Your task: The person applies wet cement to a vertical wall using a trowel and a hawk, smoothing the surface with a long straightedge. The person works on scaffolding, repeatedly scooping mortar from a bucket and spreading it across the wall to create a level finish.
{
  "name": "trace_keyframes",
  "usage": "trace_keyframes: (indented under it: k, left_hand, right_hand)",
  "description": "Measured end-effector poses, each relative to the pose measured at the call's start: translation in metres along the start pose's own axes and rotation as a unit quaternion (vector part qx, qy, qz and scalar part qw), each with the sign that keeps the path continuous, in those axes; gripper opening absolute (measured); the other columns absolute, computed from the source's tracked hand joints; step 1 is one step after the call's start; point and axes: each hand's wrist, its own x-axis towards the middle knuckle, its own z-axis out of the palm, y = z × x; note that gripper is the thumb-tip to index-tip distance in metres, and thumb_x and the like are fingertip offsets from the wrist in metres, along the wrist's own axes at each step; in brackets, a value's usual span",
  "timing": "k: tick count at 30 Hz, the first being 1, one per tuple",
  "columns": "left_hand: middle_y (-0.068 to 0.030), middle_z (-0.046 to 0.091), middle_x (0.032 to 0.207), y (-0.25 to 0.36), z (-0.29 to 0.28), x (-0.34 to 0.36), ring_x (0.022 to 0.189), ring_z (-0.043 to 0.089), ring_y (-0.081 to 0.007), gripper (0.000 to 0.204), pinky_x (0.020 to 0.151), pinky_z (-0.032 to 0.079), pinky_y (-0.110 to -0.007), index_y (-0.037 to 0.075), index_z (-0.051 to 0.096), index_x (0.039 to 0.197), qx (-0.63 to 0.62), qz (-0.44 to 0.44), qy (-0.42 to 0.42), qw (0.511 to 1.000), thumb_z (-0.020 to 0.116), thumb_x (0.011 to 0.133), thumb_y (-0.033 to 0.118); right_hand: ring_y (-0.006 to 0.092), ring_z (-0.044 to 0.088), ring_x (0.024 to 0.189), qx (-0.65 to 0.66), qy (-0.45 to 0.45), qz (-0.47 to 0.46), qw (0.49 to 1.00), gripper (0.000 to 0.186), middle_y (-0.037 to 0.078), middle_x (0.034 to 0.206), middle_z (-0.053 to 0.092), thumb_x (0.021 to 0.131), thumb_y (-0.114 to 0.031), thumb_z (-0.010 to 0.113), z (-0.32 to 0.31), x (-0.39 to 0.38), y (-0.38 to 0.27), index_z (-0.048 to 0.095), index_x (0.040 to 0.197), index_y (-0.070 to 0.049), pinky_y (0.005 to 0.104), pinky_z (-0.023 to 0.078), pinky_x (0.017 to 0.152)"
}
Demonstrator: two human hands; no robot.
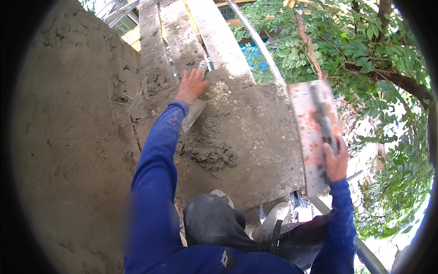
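Beyond the mortar heap, my left hand (191,86) reaches out with its fingers spread over a trowel. The trowel's pale metal blade (195,114) shows below my wrist, and its handle sticks out past my fingertips; whether my palm touches it is hidden. At the right, my right hand (336,160) grips a long rectangular plastering float (305,123) by its bar handle. The float's face is pale with orange patches and grey smears, and it is held at the board's right edge. Wet grey mortar (214,155) lies heaped on the board (260,137) between my arms.
A rough plastered wall (73,137) rises close along the left. Mortar-stained planks (210,32) with gaps between them run away ahead. A metal pole (258,36) and leafy branches (365,41) border the right. My bent knee (210,221) is at the board's near edge.
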Motion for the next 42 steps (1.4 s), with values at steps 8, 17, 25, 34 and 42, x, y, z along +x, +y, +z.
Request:
trace_keyframes:
  k: [8,17,25,34,42]
  left_hand:
    - [-0.0064,0.048,0.133,-0.055,-0.008,-0.013,0.132,0.037,-0.0240,0.017,0.107,0.022,-0.055,0.019,0.063,0.102,0.227,0.174,0.011,0.958,0.057,0.086,0.020]
    - [-0.0220,0.064,0.104,-0.114,-0.072,-0.103,0.101,0.061,-0.0386,0.040,0.084,0.049,-0.047,0.006,0.056,0.111,-0.063,-0.317,-0.185,0.928,0.064,0.080,0.029]
    - [-0.0186,0.063,0.115,-0.073,-0.026,-0.139,0.108,0.061,-0.0342,0.036,0.092,0.049,-0.041,0.003,0.063,0.108,-0.097,-0.475,-0.253,0.837,0.066,0.076,0.020]
    - [-0.0227,0.065,0.107,0.026,-0.040,-0.187,0.102,0.063,-0.0363,0.047,0.087,0.050,-0.042,0.002,0.051,0.118,-0.116,-0.362,-0.318,0.869,0.065,0.076,0.018]
    - [-0.0220,0.065,0.104,-0.024,-0.043,-0.193,0.100,0.063,-0.0371,0.040,0.086,0.050,-0.044,0.000,0.058,0.110,-0.137,-0.435,-0.216,0.863,0.065,0.076,0.018]
  right_hand:
    - [0.0025,0.044,0.061,0.180,0.160,0.155,0.958,0.036,0.002,0.088,0.057,0.087,-0.017,0.060,-0.073,-0.053,0.012,0.055,0.115,0.004,0.0186,0.036,0.052]
    - [0.0029,0.037,0.060,0.259,0.127,0.151,0.945,0.035,-0.004,0.076,0.049,0.089,-0.019,0.060,-0.059,-0.029,-0.003,0.054,0.116,0.003,0.0193,0.031,0.054]
    - [0.0019,0.040,0.058,0.279,0.058,0.137,0.949,0.037,-0.005,0.073,0.049,0.088,-0.019,0.062,-0.037,-0.016,-0.001,0.053,0.117,0.002,0.0175,0.032,0.053]
    - [0.0023,0.039,0.057,0.296,0.005,0.117,0.948,0.040,-0.005,0.075,0.050,0.087,-0.020,0.063,-0.020,-0.008,-0.012,0.053,0.119,0.003,0.0175,0.032,0.052]
    - [0.0027,0.044,0.062,0.283,0.009,0.121,0.951,0.042,-0.002,0.085,0.058,0.087,-0.021,0.062,-0.022,-0.010,-0.004,0.054,0.122,0.001,0.0185,0.035,0.052]
